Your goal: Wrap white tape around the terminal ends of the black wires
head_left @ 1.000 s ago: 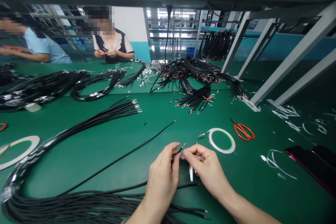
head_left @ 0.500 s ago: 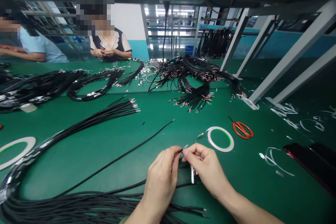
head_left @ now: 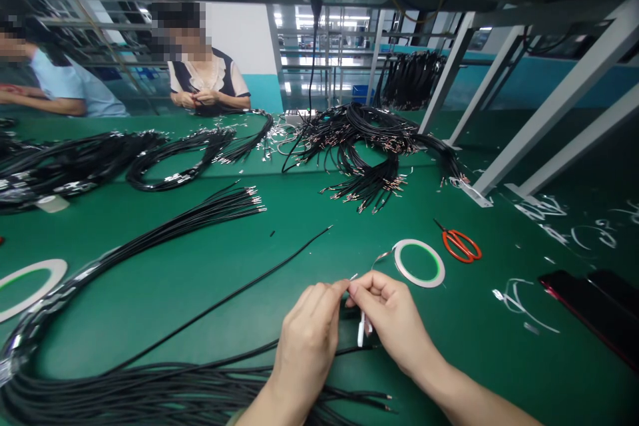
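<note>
Silvery cable tip (head_left: 354, 276) pokes from my grip, left hand (head_left: 309, 326) and right hand (head_left: 387, 309) pinching together, well in from the worktop's (head_left: 174, 279) far edge; beyond it, a blue bin (head_left: 363, 94), contents hidden.

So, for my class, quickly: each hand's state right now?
Left hand: closed, pinching a cable end.
Right hand: closed at the same end, white strip hanging below.

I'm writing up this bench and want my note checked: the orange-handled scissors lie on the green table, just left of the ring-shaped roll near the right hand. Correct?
Not quite. The head view shows the orange-handled scissors just right of the ring-shaped roll, not left; they do lie on the green table, with that roll near the right hand.
</note>
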The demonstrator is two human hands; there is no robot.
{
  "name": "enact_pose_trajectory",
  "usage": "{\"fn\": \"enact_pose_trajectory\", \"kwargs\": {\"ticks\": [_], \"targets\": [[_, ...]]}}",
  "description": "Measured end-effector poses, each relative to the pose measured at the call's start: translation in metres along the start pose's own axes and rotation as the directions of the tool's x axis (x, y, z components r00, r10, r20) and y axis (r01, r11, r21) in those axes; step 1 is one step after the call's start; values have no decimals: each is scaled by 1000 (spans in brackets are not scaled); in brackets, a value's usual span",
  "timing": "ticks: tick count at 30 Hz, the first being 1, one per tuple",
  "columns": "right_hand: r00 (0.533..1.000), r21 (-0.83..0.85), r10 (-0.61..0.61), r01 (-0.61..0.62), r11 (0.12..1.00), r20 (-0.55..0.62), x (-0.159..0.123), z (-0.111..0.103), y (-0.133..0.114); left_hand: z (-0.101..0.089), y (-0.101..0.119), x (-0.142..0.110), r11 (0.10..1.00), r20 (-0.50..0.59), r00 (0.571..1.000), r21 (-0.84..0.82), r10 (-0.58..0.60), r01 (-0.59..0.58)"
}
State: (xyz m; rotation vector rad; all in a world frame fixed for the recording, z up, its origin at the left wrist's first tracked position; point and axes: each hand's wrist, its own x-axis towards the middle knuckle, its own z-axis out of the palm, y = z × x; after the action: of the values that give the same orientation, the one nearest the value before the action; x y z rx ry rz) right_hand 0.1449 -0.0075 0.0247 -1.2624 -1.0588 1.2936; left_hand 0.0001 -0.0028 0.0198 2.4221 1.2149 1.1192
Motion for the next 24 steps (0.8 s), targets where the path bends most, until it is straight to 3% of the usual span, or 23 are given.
{"fn": "enact_pose_trajectory", "kwargs": {"ticks": [7,16,20,24], "targets": [[1000,-31,-27,27,999,11,-2,0,-1,3,-4,-1,1000,-10,1000,-1,-13,13],[997,-168,-78,77,983,3,-7,1,3,-4,1,7,943,5,969,-232,-246,240],[998,-181,-61,58,982,-10,-6,1,5,-3,0,8,825,96,906,-382,-413,416],[998,-170,-59,59,984,3,-3,1,6,0,-2,11,568,225,781,-574,-583,589]]}}
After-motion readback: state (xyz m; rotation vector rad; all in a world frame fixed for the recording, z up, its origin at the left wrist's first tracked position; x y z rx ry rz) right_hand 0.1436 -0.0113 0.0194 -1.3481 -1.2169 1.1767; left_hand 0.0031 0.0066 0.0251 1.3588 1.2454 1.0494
